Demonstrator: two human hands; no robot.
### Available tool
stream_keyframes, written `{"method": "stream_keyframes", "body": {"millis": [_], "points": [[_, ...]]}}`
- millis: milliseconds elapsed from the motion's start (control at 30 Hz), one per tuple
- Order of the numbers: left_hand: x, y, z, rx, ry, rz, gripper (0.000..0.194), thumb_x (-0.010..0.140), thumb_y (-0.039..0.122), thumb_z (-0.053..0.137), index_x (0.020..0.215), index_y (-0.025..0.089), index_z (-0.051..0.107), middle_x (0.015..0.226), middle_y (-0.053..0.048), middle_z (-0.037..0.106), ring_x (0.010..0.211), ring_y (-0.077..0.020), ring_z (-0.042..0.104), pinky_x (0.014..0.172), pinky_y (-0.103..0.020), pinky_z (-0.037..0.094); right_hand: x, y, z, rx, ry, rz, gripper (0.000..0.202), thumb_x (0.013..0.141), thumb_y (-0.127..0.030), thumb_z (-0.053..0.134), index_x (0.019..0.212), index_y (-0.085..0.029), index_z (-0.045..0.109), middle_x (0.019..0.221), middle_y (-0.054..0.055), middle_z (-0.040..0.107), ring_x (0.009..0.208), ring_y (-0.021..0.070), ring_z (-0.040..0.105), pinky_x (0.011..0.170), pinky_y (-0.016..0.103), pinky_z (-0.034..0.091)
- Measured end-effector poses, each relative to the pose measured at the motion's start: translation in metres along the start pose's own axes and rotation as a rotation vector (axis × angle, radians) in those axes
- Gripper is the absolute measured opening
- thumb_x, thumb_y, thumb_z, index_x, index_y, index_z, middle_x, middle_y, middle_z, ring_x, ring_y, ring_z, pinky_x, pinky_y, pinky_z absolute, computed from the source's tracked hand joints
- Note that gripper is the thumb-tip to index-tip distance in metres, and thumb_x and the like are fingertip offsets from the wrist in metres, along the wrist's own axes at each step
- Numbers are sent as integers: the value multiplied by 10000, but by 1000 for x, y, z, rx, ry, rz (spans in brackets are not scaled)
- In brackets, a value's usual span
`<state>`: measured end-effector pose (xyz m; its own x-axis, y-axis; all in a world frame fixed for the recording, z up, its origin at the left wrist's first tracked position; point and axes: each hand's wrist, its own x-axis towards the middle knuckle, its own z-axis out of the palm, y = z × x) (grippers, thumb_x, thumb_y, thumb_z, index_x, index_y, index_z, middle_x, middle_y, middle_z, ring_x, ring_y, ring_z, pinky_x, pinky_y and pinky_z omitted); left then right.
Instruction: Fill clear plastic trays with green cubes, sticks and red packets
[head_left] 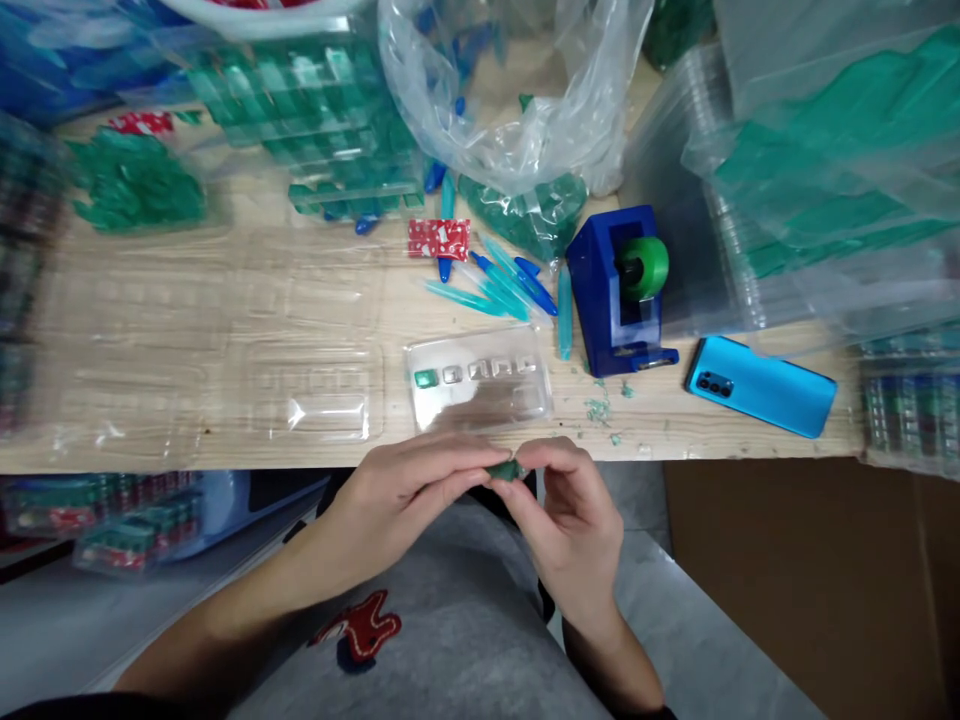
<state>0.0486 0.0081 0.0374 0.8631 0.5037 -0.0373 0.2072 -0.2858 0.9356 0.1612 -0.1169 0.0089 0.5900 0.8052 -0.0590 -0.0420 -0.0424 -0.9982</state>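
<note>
1. fingers of the left hand (401,490) lie long and close together, the thumb and forefinger pinching one end of a small green piece (504,469). on the right hand (574,530), the thumb and forefinger pinch the other end, with the remaining fingers curled towards the palm.

2. the green piece sits between the two hands, seen right at the front edge of the wooden table (637,425), near the person's body. its exact shape is partly hidden by the fingertips.

3. just beyond the hands lies a clear plastic tray (480,405), with a row of small pockets. the leftmost pocket holds a green block (426,379).

4. to the right of the tray are green scraps (598,410), a blue tape dispenser (600,300) with a green roll (654,268), and a blue phone (780,390). behind the tray lie slim blue and teal tubes (517,285) and a red packet (439,239).

5. the likeliest trouble is a drop: the piece is small and held only by fingertips, so a slip could send it into the lap or onto the floor. uneven pressure from the two pinches could twist or crease it. the wrists or knuckles could also nudge the light tray, so close by, and jolt the block in its pocket.
</note>
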Motion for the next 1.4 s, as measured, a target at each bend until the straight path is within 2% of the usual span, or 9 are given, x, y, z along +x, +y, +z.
{"method": "stream_keyframes", "body": {"millis": [167, 300, 500, 633, 767, 1000, 1267, 1333, 1400], "points": [[3, 1, 2, -319, 63, -299, 158, 861, 131, 597, 930, 239, 690, 772, 66, 736, 718, -48, 692, 694, -93, 532, -1, -3, -1, -33, 7, -25, 261, 861, -48, 580, 1013, -259, 604, 906, -39, 640, 866, 88, 595, 796, 225, 492], [2, -3, 4, -700, 66, -481, 79, 883, 248, 604, 842, 213, 662, 679, 53, 708, 644, -71, 689, 674, -146, 555, 5, 0, -12, -204, 136, -108, 252, 879, -48, 546, 1003, -255, 620, 905, -12, 632, 865, 113, 603, 779, 260, 512], [4, -5, 6, -914, 124, -542, 84, 801, 222, 707, 882, 220, 684, 810, 52, 698, 677, -106, 717, 689, -189, 586, 21, 18, -37, -902, 267, -334, 119, 868, -120, 592, 932, -203, 648, 1040, 83, 587, 966, 191, 588, 811, 367, 508], [5, -5, 9, -922, 78, -515, 174, 820, 200, 684, 974, 279, 703, 847, 56, 703, 742, -100, 720, 742, -183, 579, 24, 27, -43, -1011, 361, -361, 96, 863, -119, 588, 905, -196, 628, 910, 56, 595, 856, 172, 603, 735, 328, 513], [6, -6, 13, -868, 21, -529, 151, 847, 193, 640, 976, 257, 690, 821, 37, 716, 770, -98, 715, 785, -198, 571, 19, 22, -41, -956, 343, -356, 119, 870, -153, 609, 966, -210, 651, 878, 43, 629, 822, 171, 610, 741, 328, 502], [12, 5, 26, -412, 192, -257, 135, 806, 94, 601, 889, 200, 608, 839, 18, 667, 753, -91, 678, 674, -169, 566, 2, -5, -10, -216, 52, -80, 331, 831, -103, 646, 1105, -281, 590, 976, -1, 653, 903, 145, 615, 808, 293, 517], [-1, -4, 35, 134, 181, 193, 210, 834, 6, 501, 913, 194, 550, 899, -28, 637, 862, -115, 645, 783, -224, 554, -2, 1, -10, -199, 15, 28, 286, 865, -94, 566, 1085, -274, 583, 984, -9, 657, 930, 124, 632, 818, 252, 527], [-5, -6, 39, 135, 189, 253, 219, 813, -1, 503, 902, 196, 539, 894, -32, 625, 842, -122, 643, 762, -233, 557, -3, 2, -8, -200, 49, 6, 262, 853, -76, 555, 1035, -260, 597, 940, -12, 658, 885, 116, 637, 788, 234, 531], [-8, -6, 41, -18, 237, 188, 251, 797, -5, 503, 926, 209, 524, 872, -14, 604, 796, -110, 634, 709, -214, 555, -1, 2, -5, -126, 68, 23, 228, 838, -59, 552, 960, -244, 607, 845, -25, 659, 772, 99, 645, 702, 199, 538]]}}
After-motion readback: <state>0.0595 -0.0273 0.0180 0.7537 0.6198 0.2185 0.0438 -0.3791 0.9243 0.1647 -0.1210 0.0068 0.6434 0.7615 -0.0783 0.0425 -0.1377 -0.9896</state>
